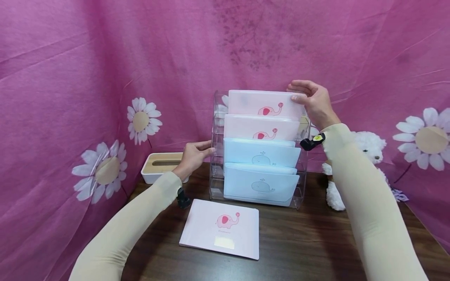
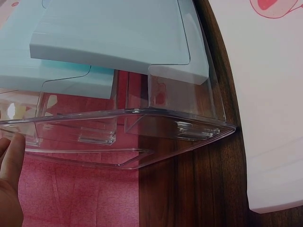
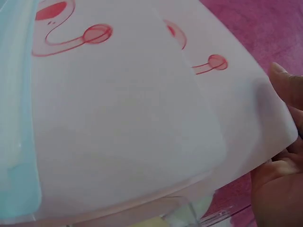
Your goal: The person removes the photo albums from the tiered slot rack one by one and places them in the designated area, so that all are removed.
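"Four tiers with folders in the clear rack (image 1: 217,185): contents?"

"Listed from the rack's top down: top pink folder (image 1: 246,102), second pink folder (image 1: 240,127), upper blue folder (image 1: 239,152), lower blue folder (image 1: 239,185). Pink printed with elephants, blue with whales. Further blue edges show behind both blue fronts; full count uncertain."

"Hands?"

"Right hand (image 1: 316,102), at the rack's upper right: thumb before, fingers behind, closed to the thickness of the top pink folder, which it pinches near the upper corner. Left hand (image 1: 192,159), at the rack's left wall: fingers nearly straight, touching the plastic, no folder held."

"Outstanding?"

"One item: loose pink folder (image 1: 204,230), elephant side up, flat on the table (image 1: 299,249) just in front of the rack, outside every tier."

"State of the work?"

"Judged mostly complete: both blue fronts and the second pink folder housed, untouched by either hand. Remaining: top pink folder, in the uppermost tier but not yet released; loose pink folder, unhoused. Whether the former is fully seated cannot be told."

"Neighbours?"

"Tissue box (image 1: 149,168), left of the rack; white plush bear (image 1: 367,142), right of it, partly hidden by a sleeve (image 1: 365,207)."
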Tool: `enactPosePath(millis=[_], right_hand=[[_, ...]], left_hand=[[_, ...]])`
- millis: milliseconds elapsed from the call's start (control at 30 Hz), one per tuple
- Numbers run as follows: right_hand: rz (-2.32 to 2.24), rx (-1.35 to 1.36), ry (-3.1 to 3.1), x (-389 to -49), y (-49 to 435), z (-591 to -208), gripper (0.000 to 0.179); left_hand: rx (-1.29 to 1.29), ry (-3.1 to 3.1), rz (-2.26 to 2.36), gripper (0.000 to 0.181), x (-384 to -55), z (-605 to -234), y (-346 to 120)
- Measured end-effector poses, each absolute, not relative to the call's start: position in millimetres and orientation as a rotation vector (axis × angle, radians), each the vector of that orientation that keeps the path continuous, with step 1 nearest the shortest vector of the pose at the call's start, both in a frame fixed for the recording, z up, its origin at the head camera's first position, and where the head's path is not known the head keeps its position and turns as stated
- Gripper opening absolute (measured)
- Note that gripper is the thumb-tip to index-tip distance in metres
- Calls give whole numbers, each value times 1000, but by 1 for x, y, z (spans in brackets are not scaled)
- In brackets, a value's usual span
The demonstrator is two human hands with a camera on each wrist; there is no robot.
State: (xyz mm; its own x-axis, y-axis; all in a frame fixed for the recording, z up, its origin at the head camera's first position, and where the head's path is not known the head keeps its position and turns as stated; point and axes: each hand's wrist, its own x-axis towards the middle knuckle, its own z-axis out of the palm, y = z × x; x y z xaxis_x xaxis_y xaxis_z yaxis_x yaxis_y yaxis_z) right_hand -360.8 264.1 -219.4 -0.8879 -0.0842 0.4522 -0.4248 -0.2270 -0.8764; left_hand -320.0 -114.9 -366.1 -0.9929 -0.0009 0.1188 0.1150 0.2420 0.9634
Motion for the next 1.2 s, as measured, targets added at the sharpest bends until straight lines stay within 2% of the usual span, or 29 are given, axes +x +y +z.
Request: enactPosePath(millis=[233,700,1200], right_hand=[[2129,598,-1907,-362,262,-223,35],[2045,338,-2094,-362,254,-223,37],[2029,206,-2048,-363,251,-223,36]], left_hand=[[-116,-2406,-1875,42,-319,-367,-115],[-113,-2407,-1869,42,-318,-367,-116],[-115,-2411,-1868,40,-316,-367,-116]])
